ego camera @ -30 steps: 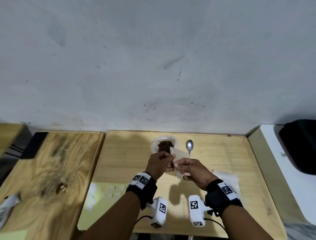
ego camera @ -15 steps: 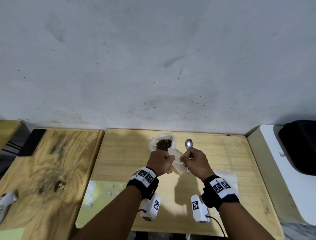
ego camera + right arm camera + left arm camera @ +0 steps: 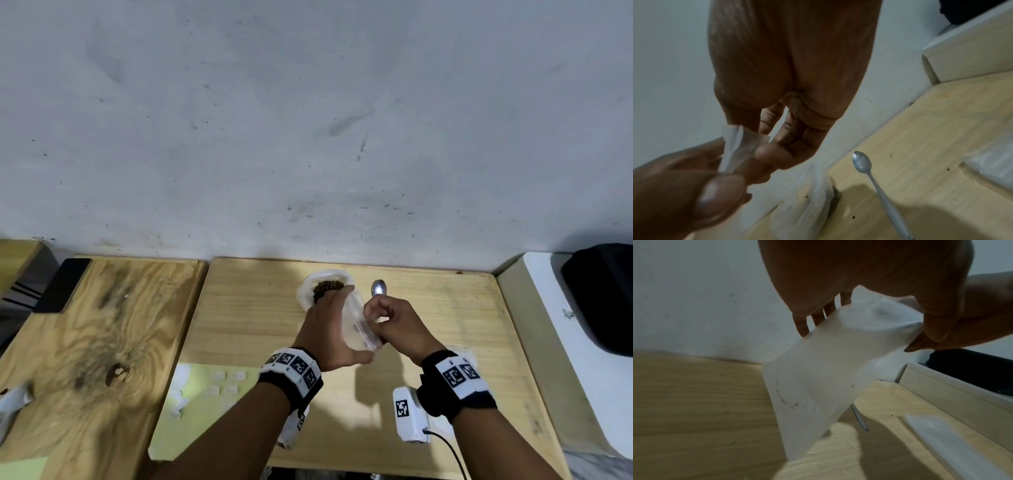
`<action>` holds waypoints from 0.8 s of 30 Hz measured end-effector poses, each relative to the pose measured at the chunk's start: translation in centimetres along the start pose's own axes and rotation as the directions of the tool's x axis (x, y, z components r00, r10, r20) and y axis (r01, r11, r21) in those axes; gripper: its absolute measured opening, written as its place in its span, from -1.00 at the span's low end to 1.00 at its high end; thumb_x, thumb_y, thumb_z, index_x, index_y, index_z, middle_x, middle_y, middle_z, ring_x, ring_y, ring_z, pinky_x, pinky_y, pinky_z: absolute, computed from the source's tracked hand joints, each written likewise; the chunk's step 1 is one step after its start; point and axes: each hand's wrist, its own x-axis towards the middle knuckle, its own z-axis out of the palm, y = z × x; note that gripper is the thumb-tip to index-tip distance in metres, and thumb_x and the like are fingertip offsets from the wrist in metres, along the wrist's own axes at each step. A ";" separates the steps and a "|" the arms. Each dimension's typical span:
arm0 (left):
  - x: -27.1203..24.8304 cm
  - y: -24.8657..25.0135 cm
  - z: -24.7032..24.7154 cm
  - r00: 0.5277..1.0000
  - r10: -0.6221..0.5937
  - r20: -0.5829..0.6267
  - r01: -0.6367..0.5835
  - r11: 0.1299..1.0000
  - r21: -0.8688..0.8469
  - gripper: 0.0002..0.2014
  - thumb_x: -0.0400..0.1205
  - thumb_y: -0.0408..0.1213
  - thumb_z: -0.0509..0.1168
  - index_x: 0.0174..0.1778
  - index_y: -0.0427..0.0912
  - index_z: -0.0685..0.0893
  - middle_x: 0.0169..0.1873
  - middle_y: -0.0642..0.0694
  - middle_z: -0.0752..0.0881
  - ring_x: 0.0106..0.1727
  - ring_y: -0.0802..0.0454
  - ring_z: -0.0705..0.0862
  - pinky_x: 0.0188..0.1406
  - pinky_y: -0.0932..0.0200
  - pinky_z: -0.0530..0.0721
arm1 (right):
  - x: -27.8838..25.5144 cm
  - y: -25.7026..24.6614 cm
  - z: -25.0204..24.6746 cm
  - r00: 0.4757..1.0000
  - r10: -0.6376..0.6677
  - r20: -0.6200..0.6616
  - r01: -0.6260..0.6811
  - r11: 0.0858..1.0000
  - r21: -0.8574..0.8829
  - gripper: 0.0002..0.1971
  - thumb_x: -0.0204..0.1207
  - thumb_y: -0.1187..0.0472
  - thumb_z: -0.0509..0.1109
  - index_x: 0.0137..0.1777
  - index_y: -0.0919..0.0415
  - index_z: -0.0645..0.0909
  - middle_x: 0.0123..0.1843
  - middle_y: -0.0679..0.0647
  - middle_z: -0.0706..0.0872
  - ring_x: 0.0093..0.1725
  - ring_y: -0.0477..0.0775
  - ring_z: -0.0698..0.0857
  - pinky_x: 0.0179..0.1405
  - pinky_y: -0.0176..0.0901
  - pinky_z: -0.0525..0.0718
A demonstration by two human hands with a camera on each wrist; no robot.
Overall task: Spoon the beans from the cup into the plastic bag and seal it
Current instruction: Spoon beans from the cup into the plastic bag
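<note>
A small clear plastic bag [image 3: 356, 327] hangs between both hands above the light wooden table [image 3: 260, 318]. My left hand [image 3: 325, 325] has straight fingers behind the bag [image 3: 818, 378] and its thumb pinching the top edge. My right hand [image 3: 390, 318] pinches the same top edge [image 3: 740, 146] from the other side. Just beyond the left hand stands the white cup [image 3: 308, 291] of brown beans [image 3: 327, 287]. A metal spoon [image 3: 378, 287] lies on the table right of the cup, also visible as the spoon [image 3: 861, 160] in the right wrist view.
A pile of clear bags [image 3: 469, 356] lies behind my right wrist. A darker wooden table [image 3: 102, 342] with a black phone [image 3: 63, 284] stands to the left. A white surface [image 3: 534, 308] with a black object [image 3: 599, 298] is on the right. The wall rises right behind the cup.
Both hands moved with the bag away from me towards the cup. My left hand went from a fist to straight fingers along the bag, which now hangs upright between the hands.
</note>
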 end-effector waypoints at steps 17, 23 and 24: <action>-1.1 -2.4 1.6 0.992 -0.089 0.088 0.093 0.994 -0.051 -0.06 0.25 0.02 0.55 0.58 -0.02 0.38 0.36 0.08 0.54 0.31 0.15 0.57 0.27 0.13 0.60 | -0.1 2.5 1.0 0.987 0.144 -0.071 -0.152 0.978 -0.141 -0.88 0.36 0.12 0.69 -0.14 0.05 0.84 -0.21 0.03 0.75 -0.56 0.02 0.61 -0.38 -0.03 0.68; -0.5 -3.8 2.0 0.944 -0.328 0.033 0.329 0.931 -0.160 -0.19 0.26 -0.04 0.61 0.46 0.00 0.51 0.18 0.05 0.65 0.14 0.09 0.63 0.11 0.25 0.56 | 1.0 6.1 0.2 0.906 0.268 -0.328 -0.288 0.957 -0.014 -0.85 0.53 0.16 0.53 -0.23 0.19 0.75 -0.33 0.16 0.75 -0.50 0.07 0.62 -0.51 -0.16 0.62; -0.3 -4.1 2.1 0.940 -0.342 0.017 0.340 0.925 -0.171 -0.20 0.27 -0.05 0.62 0.45 -0.01 0.52 0.16 0.04 0.66 0.12 0.08 0.63 0.08 0.26 0.54 | 1.4 7.0 0.0 0.880 0.288 -0.377 -0.334 0.941 -0.060 -0.84 0.50 0.14 0.54 -0.27 0.17 0.73 -0.36 0.12 0.76 -0.44 0.09 0.66 -0.38 -0.03 0.70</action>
